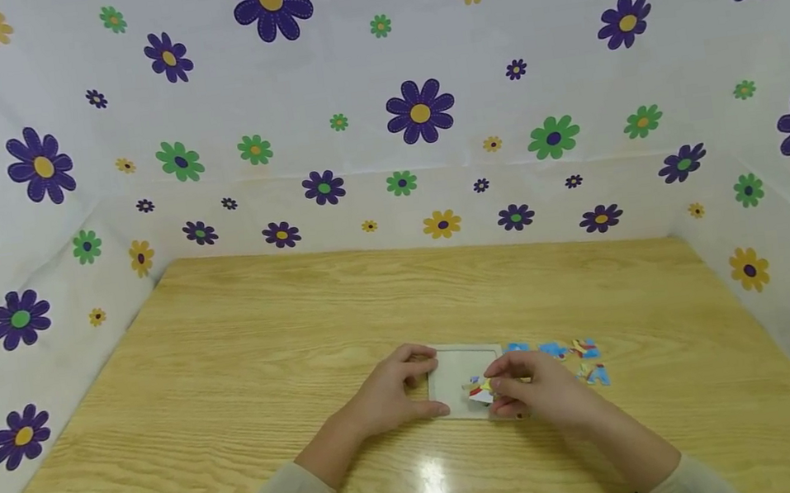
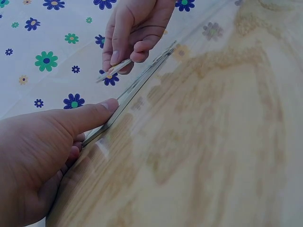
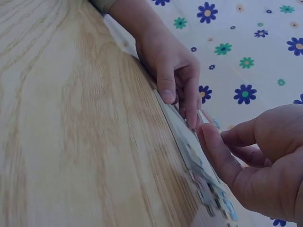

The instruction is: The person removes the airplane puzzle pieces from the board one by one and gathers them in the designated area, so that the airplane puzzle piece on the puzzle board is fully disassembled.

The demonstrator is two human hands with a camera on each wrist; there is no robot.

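Note:
My left hand [image 1: 390,393] grips the left side of a flat, pale puzzle tray [image 1: 450,368], thumb at its near corner and fingers at its far one. In the left wrist view, that thumb [image 2: 94,116] lies on the tray's edge. My right hand [image 1: 550,397] pinches a colourful jigsaw piece [image 1: 479,390], white, red and yellow, between thumb and fingers. The piece is tilted and held over the right part of the tray; in the left wrist view the piece [image 2: 112,72] is clear of the tray. The right hand covers the tray's right edge.
Several loose jigsaw pieces [image 1: 586,348], blue with other colours, lie on the wooden table [image 1: 265,338] right of the tray, partly behind the right hand. A white cloth [image 1: 341,62] with printed flowers encloses the table's back and sides.

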